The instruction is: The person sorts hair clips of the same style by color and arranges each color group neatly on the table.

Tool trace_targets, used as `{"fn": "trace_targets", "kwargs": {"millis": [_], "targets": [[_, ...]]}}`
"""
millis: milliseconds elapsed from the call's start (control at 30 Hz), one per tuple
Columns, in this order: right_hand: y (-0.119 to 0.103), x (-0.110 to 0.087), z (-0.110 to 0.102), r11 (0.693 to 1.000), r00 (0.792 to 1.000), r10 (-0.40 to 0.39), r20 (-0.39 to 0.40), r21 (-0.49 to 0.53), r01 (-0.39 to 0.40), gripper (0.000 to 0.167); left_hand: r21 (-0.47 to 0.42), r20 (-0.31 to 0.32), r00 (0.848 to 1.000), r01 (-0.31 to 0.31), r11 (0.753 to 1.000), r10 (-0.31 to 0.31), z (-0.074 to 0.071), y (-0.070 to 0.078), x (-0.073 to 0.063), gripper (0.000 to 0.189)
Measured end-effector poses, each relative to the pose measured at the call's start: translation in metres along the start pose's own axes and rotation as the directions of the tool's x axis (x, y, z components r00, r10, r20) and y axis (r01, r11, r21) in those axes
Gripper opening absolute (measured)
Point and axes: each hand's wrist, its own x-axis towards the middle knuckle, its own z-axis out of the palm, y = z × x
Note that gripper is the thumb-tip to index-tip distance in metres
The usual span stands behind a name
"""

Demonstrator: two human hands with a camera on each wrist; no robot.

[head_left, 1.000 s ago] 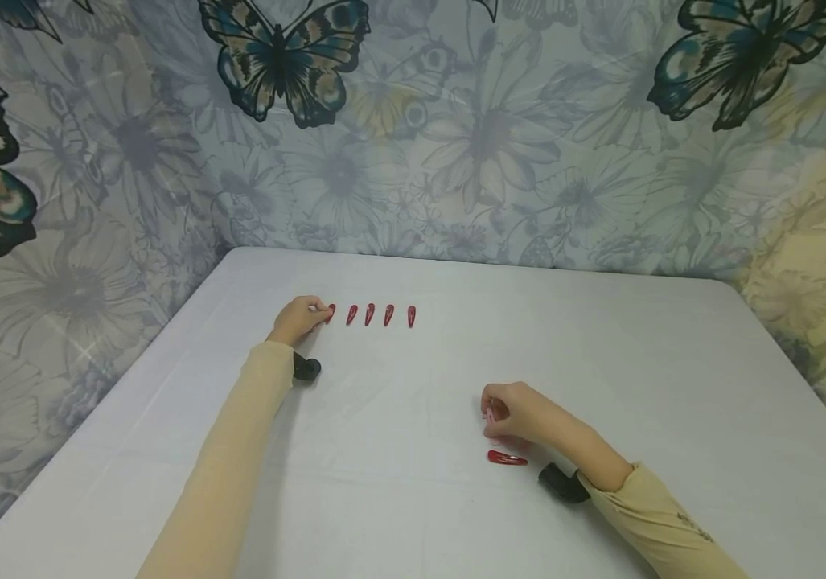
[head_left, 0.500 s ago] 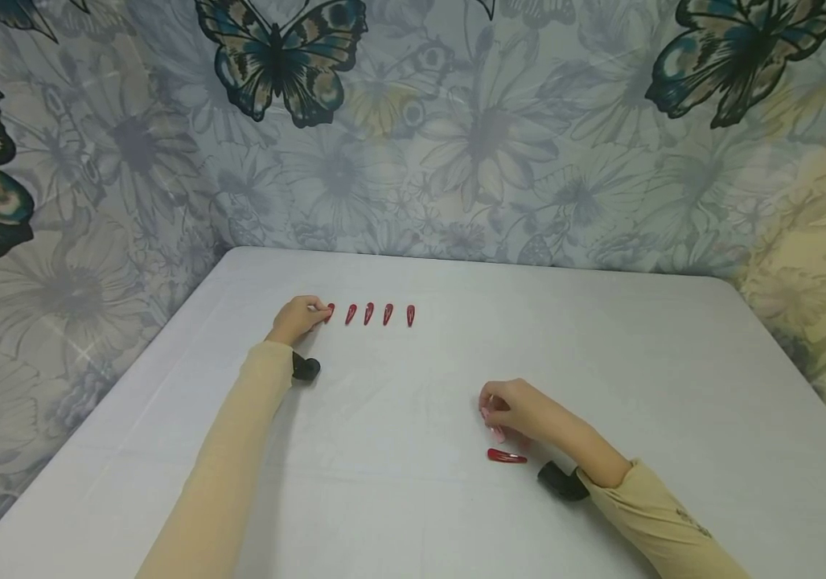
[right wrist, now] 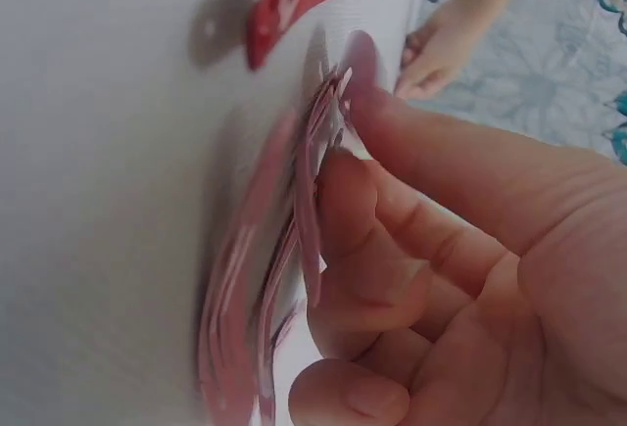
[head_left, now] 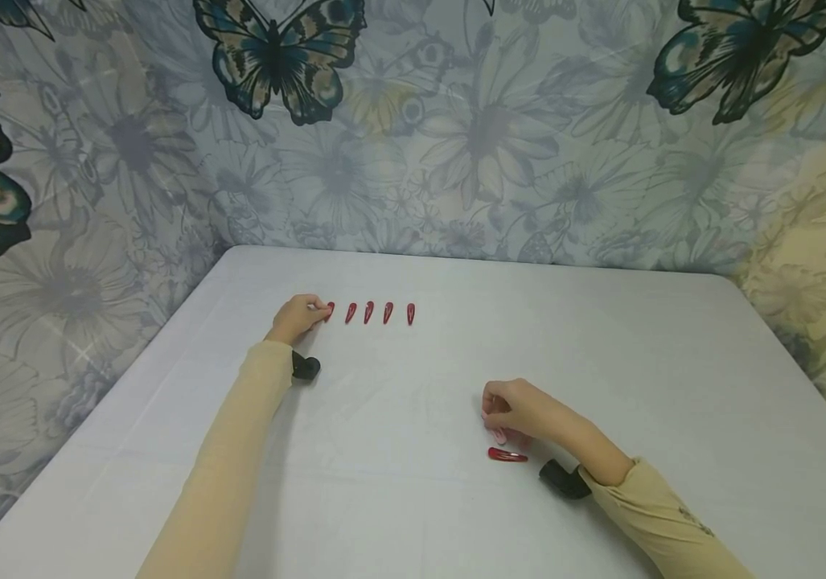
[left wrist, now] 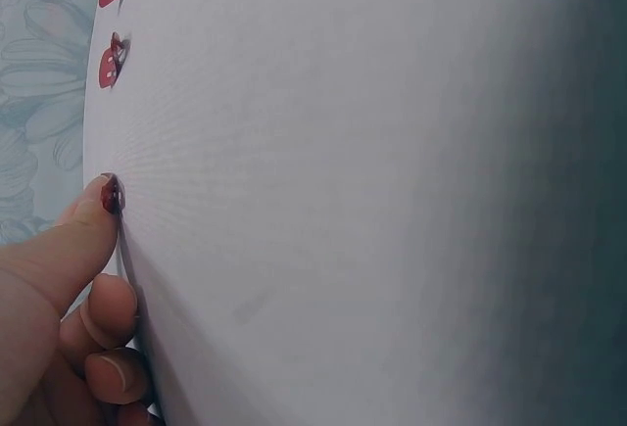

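At the far left of the table, my left hand (head_left: 298, 317) pinches a red snap hair clip (left wrist: 111, 194) by thumb and finger, at the left end of a row of several red clips (head_left: 369, 312). Nearer the front right, thumb and index finger of my right hand (head_left: 524, 408) pinch a pink snap hair clip (right wrist: 309, 215). More pink clips (right wrist: 235, 318) lie under and beside those fingers, partly hidden by the hand in the head view. Just in front of the right hand, a single red clip (head_left: 507, 455) lies sideways on the table.
A white-covered table (head_left: 355, 498) spreads under both arms, its back edge against a wall hanging (head_left: 485, 145) printed with flowers and butterflies. Black wrist-worn devices (head_left: 565, 480) sit at both wrists.
My right fingers have shifted slightly, and a pink clip that was mostly hidden now shows below them. My left hand stays at the same red clip.
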Motion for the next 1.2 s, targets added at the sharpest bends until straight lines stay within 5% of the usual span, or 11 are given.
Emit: {"fn": "trace_targets", "kwargs": {"millis": [400,733,1000,1200], "targets": [[-0.011,-0.01,-0.006,0.995,0.985,-0.071,0.157,-0.062,0.081,0.02,0.0,-0.003,1.0,-0.008,1.0,0.008,-0.001,0.001,0.001,0.022],[-0.009,-0.01,-0.007,0.99,0.977,-0.113,0.178,-0.059,0.125,0.02,-0.008,0.001,1.0,-0.002,1.0,0.002,0.0,0.001,0.0,0.022],[0.011,-0.001,-0.011,0.969,0.959,-0.133,0.249,0.234,0.074,0.006,0.015,-0.021,1.0,-0.011,1.0,0.011,-0.001,0.003,-0.002,0.022],[0.013,0.002,-0.012,0.958,0.969,-0.13,0.209,0.28,0.068,0.013,0.011,-0.01,1.0,-0.02,1.0,0.02,-0.002,0.005,-0.002,0.021]]}}
